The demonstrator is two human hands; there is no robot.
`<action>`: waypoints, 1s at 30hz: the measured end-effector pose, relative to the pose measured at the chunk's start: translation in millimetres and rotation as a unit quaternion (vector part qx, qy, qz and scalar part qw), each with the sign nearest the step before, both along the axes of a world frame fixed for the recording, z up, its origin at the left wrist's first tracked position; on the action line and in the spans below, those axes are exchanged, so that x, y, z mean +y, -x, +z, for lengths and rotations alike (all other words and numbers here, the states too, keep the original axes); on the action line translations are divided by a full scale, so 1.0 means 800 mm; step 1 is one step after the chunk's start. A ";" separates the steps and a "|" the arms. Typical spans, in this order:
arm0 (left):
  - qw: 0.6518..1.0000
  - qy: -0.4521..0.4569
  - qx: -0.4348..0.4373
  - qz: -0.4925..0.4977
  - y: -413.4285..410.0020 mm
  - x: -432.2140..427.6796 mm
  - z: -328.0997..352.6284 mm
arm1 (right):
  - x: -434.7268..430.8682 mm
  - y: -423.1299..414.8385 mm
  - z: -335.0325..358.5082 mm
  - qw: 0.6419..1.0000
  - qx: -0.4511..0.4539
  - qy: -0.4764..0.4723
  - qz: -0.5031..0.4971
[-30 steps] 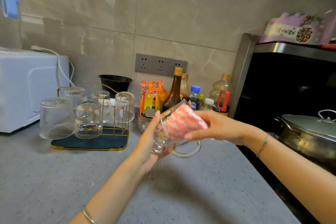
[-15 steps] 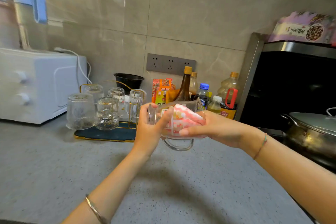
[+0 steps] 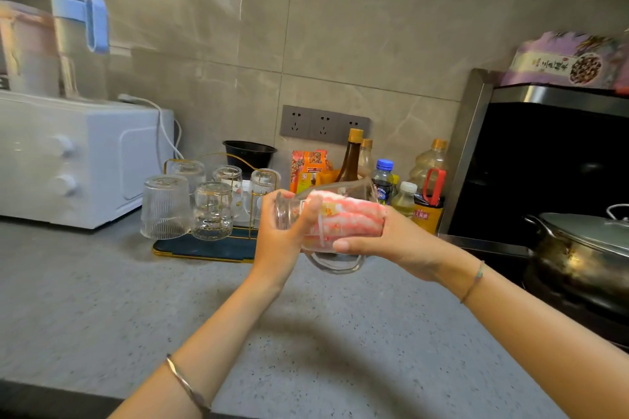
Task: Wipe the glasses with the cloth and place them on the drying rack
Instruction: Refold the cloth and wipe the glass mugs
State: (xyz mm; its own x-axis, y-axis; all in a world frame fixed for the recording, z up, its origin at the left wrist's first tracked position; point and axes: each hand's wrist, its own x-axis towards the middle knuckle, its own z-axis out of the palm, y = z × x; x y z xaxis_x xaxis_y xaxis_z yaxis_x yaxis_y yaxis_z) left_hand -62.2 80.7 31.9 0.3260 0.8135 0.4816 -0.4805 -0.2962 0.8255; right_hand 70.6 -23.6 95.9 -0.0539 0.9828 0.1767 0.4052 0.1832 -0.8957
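**A:** From the head camera, what is in the middle?

**B:** A clear glass mug, held on its side above the grey desk. Its base points left, its mouth points right, and its handle hangs underneath.

**A:** And the left hand?

**B:** The left hand grips the base end of the mug, with the thumb lying across the near side of the glass.

**A:** The right one?

**B:** The right hand is at the mouth. Its fingers go inside along with a pink and white cloth that fills most of the mug. The thumb lies along the outside, below the rim, so the cloth and the glass wall are pinched between them.

**A:** Where is the drying rack?

**B:** The drying rack sits on the desk to the left, beyond the left hand. It has a dark tray with gold wire posts. Several clear glasses stand upside down on it.

**A:** What else is around?

**B:** There is a white oven at the far left with a blue-lidded jug on top. A black bowl is behind the rack. A row of bottles stands by the wall under grey sockets. A lidded metal pot is at the right edge. Each wrist wears a thin bracelet
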 end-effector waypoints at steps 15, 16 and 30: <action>0.925 0.212 0.200 -0.246 0.037 0.004 0.026 | -0.009 0.012 0.006 0.998 -0.030 -0.002 -0.055; 0.923 0.237 0.175 -0.248 0.035 0.001 0.024 | -0.010 0.014 0.008 0.998 -0.038 0.005 -0.051; 0.992 -0.033 0.091 0.084 0.018 -0.006 0.025 | -0.015 0.033 0.026 0.999 0.027 0.023 -0.002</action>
State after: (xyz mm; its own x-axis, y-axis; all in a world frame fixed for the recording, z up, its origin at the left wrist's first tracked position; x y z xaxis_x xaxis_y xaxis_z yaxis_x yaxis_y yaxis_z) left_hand -76.5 75.5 51.8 0.2741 0.8326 0.4814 -0.2645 -0.4160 0.8701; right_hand 44.5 -35.3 116.7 -0.0424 0.9900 0.1345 0.3571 0.1408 -0.9234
